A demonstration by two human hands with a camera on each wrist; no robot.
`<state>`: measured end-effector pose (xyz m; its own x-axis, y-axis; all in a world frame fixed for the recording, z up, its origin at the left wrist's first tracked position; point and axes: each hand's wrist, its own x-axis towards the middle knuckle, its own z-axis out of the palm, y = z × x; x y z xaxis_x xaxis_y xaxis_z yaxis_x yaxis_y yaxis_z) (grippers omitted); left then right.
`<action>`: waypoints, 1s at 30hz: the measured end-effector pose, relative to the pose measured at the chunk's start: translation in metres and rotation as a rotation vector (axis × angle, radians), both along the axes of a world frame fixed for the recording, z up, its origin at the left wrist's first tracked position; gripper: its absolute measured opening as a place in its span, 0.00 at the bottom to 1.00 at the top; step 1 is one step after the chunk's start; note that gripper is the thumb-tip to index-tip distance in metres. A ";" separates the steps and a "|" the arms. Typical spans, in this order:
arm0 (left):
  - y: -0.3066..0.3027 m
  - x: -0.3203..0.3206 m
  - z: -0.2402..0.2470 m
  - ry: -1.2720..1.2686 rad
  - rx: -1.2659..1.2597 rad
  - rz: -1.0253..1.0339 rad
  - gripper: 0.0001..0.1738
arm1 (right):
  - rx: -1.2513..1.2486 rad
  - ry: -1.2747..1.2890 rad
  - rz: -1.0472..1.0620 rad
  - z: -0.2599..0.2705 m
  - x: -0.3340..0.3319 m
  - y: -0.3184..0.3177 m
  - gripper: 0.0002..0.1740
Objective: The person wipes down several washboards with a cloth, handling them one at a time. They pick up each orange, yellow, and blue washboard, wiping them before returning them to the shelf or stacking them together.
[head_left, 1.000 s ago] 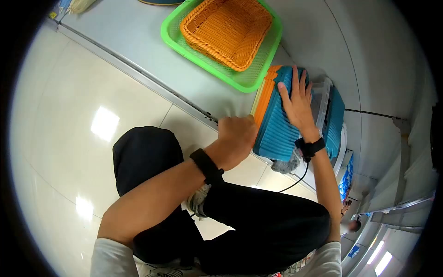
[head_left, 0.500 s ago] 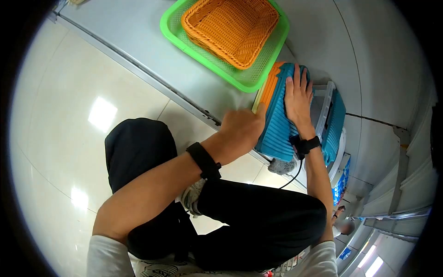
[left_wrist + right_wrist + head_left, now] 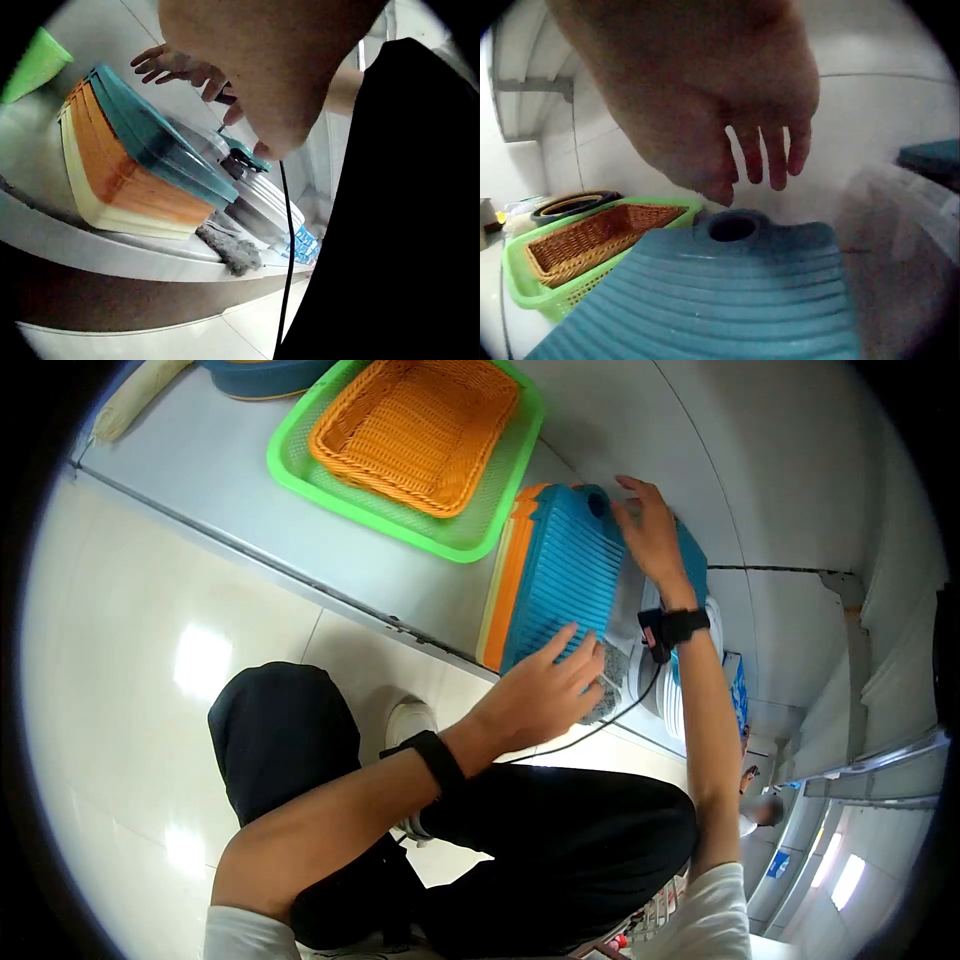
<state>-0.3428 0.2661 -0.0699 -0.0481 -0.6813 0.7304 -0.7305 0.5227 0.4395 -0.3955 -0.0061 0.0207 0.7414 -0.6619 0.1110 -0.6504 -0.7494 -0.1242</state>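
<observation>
A ribbed blue washboard (image 3: 565, 560) stands on edge on the low shelf, against an orange washboard (image 3: 512, 575) and a pale yellow one (image 3: 112, 220). It has a round hole near its top. My right hand (image 3: 652, 535) is just beyond the blue board's top edge, fingers spread and loosely bent, with nothing in them. In the right wrist view that hand (image 3: 712, 105) hovers over the hole. My left hand (image 3: 545, 695) is in front of the board's lower end, fingers relaxed and apart, holding nothing.
Left of the boards, an orange woven basket (image 3: 420, 435) sits in a green plastic basket (image 3: 385, 530). A grey fluffy thing (image 3: 232, 251) and stacked white items (image 3: 270, 199) are on the right. A black cable (image 3: 590, 735) runs from the right wrist. A tiled wall (image 3: 780, 510) rises behind.
My left hand has left the orange board's edge and moved to the blue board's lower end, its fingers opening. My right hand has lifted off the blue board's face and past its top.
</observation>
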 end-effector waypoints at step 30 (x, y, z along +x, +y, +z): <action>-0.016 0.011 -0.029 -0.086 0.163 0.113 0.16 | 0.146 0.551 0.003 -0.019 0.065 -0.072 0.23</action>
<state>-0.3317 0.2500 -0.0990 -0.0223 -0.7945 0.6068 -0.8186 0.3629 0.4451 -0.3309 -0.0782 0.0022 0.6659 -0.6389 -0.3853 -0.6461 -0.7520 0.1302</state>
